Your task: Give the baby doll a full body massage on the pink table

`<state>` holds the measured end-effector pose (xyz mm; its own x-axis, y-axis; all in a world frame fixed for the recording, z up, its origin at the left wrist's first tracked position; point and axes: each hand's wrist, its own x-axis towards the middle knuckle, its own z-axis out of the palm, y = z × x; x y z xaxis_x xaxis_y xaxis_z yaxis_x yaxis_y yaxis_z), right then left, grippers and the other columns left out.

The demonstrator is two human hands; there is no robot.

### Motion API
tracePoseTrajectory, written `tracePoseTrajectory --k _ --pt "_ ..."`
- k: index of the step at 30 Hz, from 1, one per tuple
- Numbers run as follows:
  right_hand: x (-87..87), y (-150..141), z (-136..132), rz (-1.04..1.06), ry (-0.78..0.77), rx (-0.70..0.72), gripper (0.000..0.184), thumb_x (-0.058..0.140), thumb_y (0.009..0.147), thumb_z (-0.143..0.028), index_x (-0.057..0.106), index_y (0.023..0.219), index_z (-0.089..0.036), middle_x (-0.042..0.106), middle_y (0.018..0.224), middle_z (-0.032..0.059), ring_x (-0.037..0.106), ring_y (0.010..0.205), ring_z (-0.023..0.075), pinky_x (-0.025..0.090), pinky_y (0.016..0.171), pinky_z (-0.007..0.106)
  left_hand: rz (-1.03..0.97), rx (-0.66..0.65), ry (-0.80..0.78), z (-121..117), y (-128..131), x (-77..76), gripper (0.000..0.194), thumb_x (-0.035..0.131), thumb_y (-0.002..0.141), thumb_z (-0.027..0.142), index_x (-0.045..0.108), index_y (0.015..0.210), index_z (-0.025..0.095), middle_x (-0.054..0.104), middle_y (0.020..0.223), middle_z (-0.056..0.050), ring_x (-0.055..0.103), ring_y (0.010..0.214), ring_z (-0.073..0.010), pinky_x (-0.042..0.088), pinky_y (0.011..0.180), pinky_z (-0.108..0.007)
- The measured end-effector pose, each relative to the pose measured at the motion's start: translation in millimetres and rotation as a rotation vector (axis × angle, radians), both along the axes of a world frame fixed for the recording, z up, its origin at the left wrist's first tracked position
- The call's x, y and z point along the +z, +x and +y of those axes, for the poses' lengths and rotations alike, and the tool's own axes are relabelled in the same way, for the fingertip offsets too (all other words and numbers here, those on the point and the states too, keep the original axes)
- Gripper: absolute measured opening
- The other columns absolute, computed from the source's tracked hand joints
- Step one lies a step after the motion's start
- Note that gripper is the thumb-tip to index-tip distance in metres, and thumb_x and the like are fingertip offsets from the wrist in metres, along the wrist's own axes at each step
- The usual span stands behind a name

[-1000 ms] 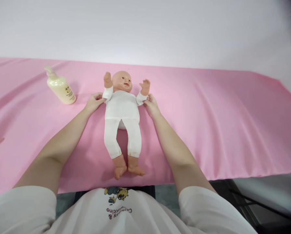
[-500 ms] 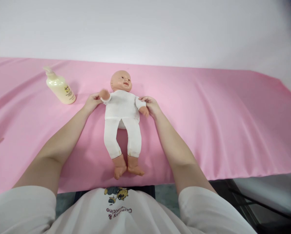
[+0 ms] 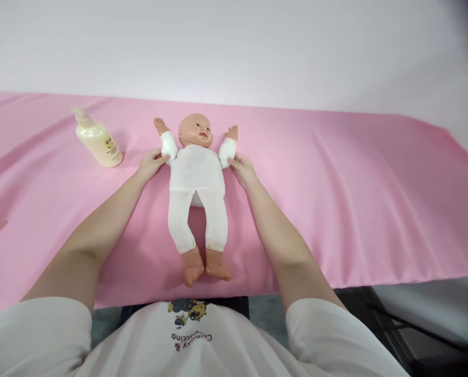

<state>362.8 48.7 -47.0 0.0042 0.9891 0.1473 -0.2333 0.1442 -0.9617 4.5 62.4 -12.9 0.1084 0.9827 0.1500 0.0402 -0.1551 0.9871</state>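
Observation:
On its back lies a baby doll (image 3: 197, 170) with a white cloth body and bare plastic head, hands and feet. Its head is away from me and its feet point toward me. Both of the doll's arms are raised beside its head. My left hand (image 3: 152, 163) pinches the doll's arm on the left at the white upper part, thumb on top. On the other side, my right hand (image 3: 242, 168) grips the doll's other arm near the elbow. Some of my fingertips are hidden behind the doll's arms.
A pump bottle (image 3: 99, 144) of pale yellow liquid stands left of the doll, beyond my left forearm. Pink cloth (image 3: 336, 199) covers the table, with folds at the right and left. A white wall (image 3: 234, 47) rises behind it.
The doll's two arms have swung up from its sides to beside its head. My hands have stayed at nearly the same spots.

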Motion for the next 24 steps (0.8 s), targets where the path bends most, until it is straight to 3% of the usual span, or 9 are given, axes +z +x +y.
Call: tracePoseTrajectory --k 3,5,7,12,15,19,24 --pt "3.7 2 -6 0.003 0.019 0.055 0.038 0.091 0.055 -0.026 0.076 0.089 -0.023 0.08 0.105 0.0022 0.073 0.105 0.023 0.055 0.105 0.039 -0.098 -0.079 0.004 1 0 -1.2 0.043 0.092 0.055 0.033 0.08 0.093 0.016 0.079 0.098 -0.007 0.072 0.091 -0.0245 0.055 0.092 -0.038" --pt "5.6 1 -9 -0.009 0.003 0.048 0.024 0.085 0.055 -0.017 0.072 0.074 -0.022 0.08 0.098 0.0015 0.073 0.101 0.0213 0.056 0.102 0.037 -0.12 -0.112 0.009 1 -1 -2.2 0.04 0.089 0.051 0.025 0.079 0.089 0.016 0.079 0.104 -0.009 0.073 0.1 -0.0271 0.055 0.099 -0.043" --pt "7.1 -1 -11 0.004 -0.029 0.011 0.018 0.078 0.057 -0.012 0.07 0.07 -0.021 0.079 0.094 0.0015 0.073 0.099 0.0195 0.057 0.102 0.035 -0.112 -0.101 0.019 2 -1 -3.6 0.037 0.086 0.051 0.021 0.077 0.086 0.016 0.079 0.107 -0.01 0.073 0.106 -0.0287 0.054 0.104 -0.046" --pt "12.2 -2 -13 0.229 -0.042 -0.077 0.042 0.076 0.064 -0.006 0.072 0.101 -0.024 0.08 0.103 -0.0009 0.074 0.104 0.0171 0.061 0.099 0.031 -0.215 -0.019 0.039 5 0 -8.6 0.052 0.091 0.054 0.026 0.07 0.1 0.017 0.078 0.109 -0.011 0.072 0.116 -0.0318 0.053 0.11 -0.047" --pt "18.1 -2 -22 0.327 -0.106 -0.106 0.038 0.073 0.073 -0.005 0.07 0.106 -0.023 0.08 0.103 -0.0005 0.076 0.103 0.0158 0.062 0.101 0.032 -0.328 0.009 0.049 2 -4 -9.9 0.062 0.094 0.055 0.026 0.065 0.109 0.02 0.075 0.12 -0.011 0.068 0.128 -0.0308 0.051 0.116 -0.044" --pt "28.2 -2 -42 0.417 -0.259 -0.222 0.023 0.06 0.088 -0.004 0.069 0.102 -0.019 0.079 0.094 0.0024 0.077 0.094 0.0149 0.063 0.105 0.031 -0.497 0.114 -0.028 -4 -11 -5.9 0.053 0.089 0.07 0.023 0.061 0.115 0.021 0.074 0.121 -0.009 0.069 0.128 -0.0272 0.054 0.115 -0.042" --pt "38.3 -7 -84 0.463 -0.401 -0.346 0.02 0.052 0.097 -0.007 0.068 0.093 -0.019 0.077 0.088 0.0047 0.077 0.087 0.0143 0.063 0.103 0.027 -0.692 0.324 -0.194 -5 -16 3.1 0.015 0.068 0.098 0.031 0.06 0.106 0.021 0.075 0.11 -0.009 0.072 0.12 -0.0229 0.06 0.107 -0.037"
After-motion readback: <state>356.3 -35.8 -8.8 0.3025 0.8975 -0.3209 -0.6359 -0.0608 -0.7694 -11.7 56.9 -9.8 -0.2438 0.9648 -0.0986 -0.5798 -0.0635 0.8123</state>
